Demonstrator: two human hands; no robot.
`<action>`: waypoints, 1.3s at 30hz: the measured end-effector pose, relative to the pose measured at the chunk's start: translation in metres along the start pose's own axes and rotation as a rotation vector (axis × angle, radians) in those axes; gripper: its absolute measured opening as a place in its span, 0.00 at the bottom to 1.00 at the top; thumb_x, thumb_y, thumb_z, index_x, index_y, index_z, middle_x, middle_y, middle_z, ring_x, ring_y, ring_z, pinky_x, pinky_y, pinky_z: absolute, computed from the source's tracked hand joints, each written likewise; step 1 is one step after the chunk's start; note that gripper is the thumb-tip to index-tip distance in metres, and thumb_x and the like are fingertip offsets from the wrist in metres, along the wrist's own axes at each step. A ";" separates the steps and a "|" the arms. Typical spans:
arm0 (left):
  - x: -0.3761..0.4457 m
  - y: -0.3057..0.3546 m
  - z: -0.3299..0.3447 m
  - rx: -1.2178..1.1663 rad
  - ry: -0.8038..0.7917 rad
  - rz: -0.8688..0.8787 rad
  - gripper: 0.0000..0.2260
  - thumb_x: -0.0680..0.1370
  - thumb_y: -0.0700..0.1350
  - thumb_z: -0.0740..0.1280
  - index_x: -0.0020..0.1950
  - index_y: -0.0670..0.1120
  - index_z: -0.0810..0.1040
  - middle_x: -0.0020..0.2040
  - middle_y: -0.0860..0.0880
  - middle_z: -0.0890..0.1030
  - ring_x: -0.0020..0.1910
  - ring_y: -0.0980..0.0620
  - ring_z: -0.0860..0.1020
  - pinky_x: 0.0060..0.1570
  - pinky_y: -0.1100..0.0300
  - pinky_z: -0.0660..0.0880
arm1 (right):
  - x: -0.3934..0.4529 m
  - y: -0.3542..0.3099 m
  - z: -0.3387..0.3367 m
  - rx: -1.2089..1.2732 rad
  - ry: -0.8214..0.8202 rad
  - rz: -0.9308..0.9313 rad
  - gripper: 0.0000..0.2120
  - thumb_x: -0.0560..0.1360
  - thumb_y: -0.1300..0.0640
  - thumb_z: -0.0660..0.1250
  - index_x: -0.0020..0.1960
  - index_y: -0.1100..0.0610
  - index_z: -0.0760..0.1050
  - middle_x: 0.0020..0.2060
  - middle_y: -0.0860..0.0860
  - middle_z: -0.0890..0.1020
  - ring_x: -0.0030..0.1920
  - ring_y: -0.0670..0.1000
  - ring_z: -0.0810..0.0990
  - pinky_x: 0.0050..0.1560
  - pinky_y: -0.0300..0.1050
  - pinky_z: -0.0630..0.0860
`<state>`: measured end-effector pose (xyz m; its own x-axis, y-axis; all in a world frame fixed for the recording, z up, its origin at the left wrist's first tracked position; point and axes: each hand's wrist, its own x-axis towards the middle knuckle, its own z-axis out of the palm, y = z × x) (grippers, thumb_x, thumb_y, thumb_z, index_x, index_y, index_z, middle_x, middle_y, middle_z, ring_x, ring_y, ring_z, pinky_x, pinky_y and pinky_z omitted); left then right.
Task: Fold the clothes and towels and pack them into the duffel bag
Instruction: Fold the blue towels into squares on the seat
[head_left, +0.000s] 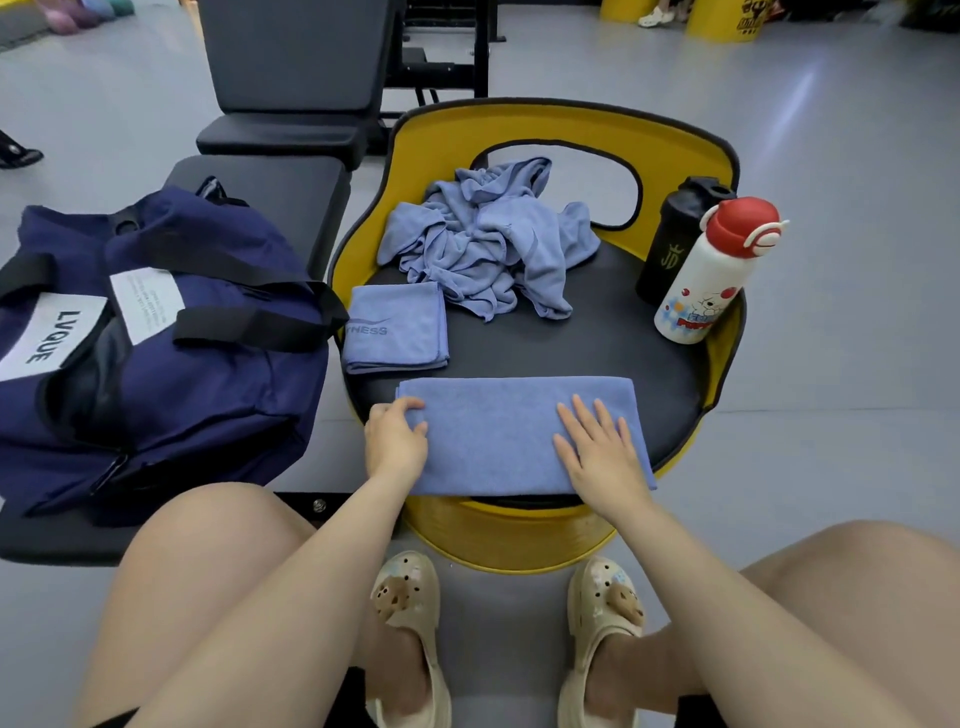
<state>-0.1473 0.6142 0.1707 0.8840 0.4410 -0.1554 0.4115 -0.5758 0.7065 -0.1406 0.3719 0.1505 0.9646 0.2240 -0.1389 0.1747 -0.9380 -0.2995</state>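
Note:
A blue towel (493, 431), folded into a long strip, lies across the near edge of the black round seat (597, 343). My left hand (397, 436) pinches the strip's left end. Flat on the right part of the strip rests my right hand (600, 452), fingers spread. A smaller folded blue towel (396, 327) lies at the seat's left. Behind it sits a crumpled heap of blue clothes (488, 244). The navy duffel bag (156, 353) rests on a black bench to the left, its top gaping.
A black shaker bottle (675, 244) and a white bottle with a red cap (711, 275) stand at the seat's right edge. The yellow chair back (431, 130) curves behind the heap. Black gym benches (291, 78) stand beyond. My knees and sandalled feet are below.

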 end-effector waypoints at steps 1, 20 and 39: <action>0.004 0.001 0.001 -0.004 0.013 0.015 0.13 0.79 0.40 0.63 0.64 0.47 0.74 0.64 0.44 0.68 0.62 0.44 0.70 0.58 0.58 0.67 | 0.004 0.001 -0.001 -0.018 -0.005 0.004 0.25 0.83 0.45 0.43 0.79 0.48 0.45 0.78 0.45 0.44 0.77 0.50 0.38 0.75 0.50 0.35; 0.015 0.032 0.055 0.656 -0.195 0.506 0.24 0.83 0.54 0.44 0.78 0.50 0.45 0.79 0.53 0.45 0.77 0.54 0.42 0.74 0.53 0.40 | 0.059 -0.017 -0.001 -0.077 0.033 -0.025 0.26 0.82 0.43 0.44 0.78 0.47 0.46 0.78 0.45 0.46 0.77 0.48 0.40 0.75 0.49 0.36; 0.013 -0.001 0.004 -0.086 0.107 -0.045 0.20 0.77 0.45 0.67 0.66 0.41 0.69 0.62 0.43 0.71 0.60 0.44 0.72 0.57 0.54 0.70 | 0.043 -0.007 -0.015 -0.101 0.085 0.019 0.29 0.82 0.43 0.44 0.79 0.54 0.45 0.78 0.49 0.44 0.77 0.48 0.39 0.75 0.47 0.33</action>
<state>-0.1355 0.6178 0.1652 0.8342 0.5389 -0.1167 0.4256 -0.4947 0.7577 -0.0978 0.3841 0.1609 0.9804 0.1870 -0.0618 0.1714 -0.9646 -0.2006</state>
